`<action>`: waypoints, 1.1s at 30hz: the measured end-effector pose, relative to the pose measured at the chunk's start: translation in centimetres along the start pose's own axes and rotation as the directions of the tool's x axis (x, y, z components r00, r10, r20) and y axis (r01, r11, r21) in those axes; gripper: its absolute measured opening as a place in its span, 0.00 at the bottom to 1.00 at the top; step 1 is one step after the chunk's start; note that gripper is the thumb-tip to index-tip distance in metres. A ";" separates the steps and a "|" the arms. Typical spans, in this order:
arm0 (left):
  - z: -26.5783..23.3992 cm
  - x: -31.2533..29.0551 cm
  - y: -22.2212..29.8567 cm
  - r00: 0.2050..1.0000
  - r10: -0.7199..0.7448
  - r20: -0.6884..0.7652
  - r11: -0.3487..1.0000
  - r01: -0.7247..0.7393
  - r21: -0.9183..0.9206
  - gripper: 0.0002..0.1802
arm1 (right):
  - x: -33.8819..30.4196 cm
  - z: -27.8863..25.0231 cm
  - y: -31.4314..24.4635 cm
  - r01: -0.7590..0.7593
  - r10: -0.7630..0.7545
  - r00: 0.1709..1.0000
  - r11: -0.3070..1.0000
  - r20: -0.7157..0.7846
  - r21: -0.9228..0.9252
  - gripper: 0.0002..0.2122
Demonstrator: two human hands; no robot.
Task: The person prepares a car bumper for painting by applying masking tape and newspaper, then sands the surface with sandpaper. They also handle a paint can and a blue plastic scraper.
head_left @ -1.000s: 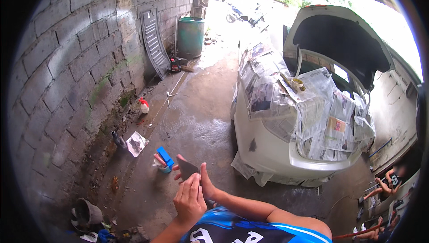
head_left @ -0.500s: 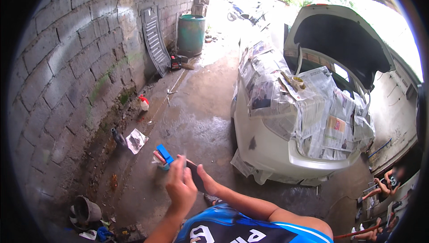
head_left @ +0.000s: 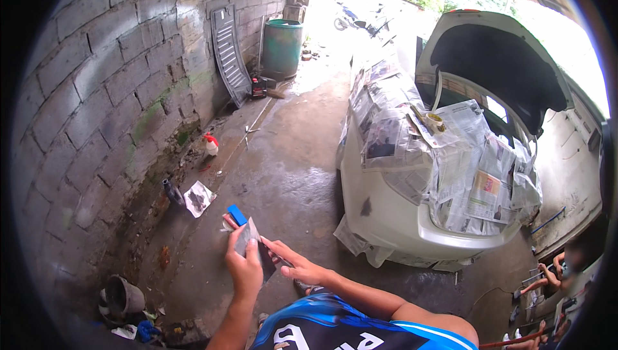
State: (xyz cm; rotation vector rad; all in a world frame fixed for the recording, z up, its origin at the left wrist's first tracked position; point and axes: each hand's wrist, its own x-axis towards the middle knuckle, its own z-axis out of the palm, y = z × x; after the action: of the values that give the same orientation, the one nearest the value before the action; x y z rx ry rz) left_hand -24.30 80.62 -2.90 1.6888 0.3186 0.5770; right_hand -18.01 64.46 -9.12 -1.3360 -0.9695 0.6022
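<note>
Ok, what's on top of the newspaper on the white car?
A yellow tape roll sits on the newspaper, beside something narrow I can't identify. The white car underneath is hidden there.

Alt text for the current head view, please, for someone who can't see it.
A person's left hand and right hand hold thin grey sheet material above a damp floor. To the right stands a white car partly covered with newspaper, its lid raised; a block wall runs along the left.

Blown-out daylight at top; floor [head_left: 302,179] glossy; edges dark, bent
</note>
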 end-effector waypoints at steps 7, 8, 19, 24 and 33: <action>2.6 -5.1 1.4 0.910 0.336 0.242 0.915 -0.376 0.147 0.19 | 1.3 0.4 -0.1 0.188 -0.014 0.876 0.931 -0.482 0.314 0.48; 2.8 -4.9 1.2 0.943 0.284 0.175 0.928 -0.316 0.196 0.19 | 1.6 0.8 -0.1 0.185 -0.024 0.921 0.906 -0.390 0.381 0.46; 1.8 -4.6 1.0 0.958 0.275 0.082 0.909 -0.287 0.304 0.20 | 2.3 1.5 -0.5 0.099 0.005 0.978 0.866 -0.208 0.491 0.39; -2.3 -1.5 -2.3 0.964 0.103 0.246 0.994 -0.111 0.020 0.19 | 1.1 1.0 0.5 0.102 0.076 0.916 0.905 -0.394 0.413 0.40; -1.7 3.0 -4.3 0.976 -0.187 -0.112 0.952 0.152 -0.265 0.28 | 0.6 6.9 -1.4 0.163 -0.196 0.973 0.957 -0.120 -0.239 0.43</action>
State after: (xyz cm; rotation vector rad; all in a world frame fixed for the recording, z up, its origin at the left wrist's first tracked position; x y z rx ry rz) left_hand -22.25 84.50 -6.33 1.3622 0.4633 0.5795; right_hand -23.77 68.35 -7.89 -1.4519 -1.0521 0.2577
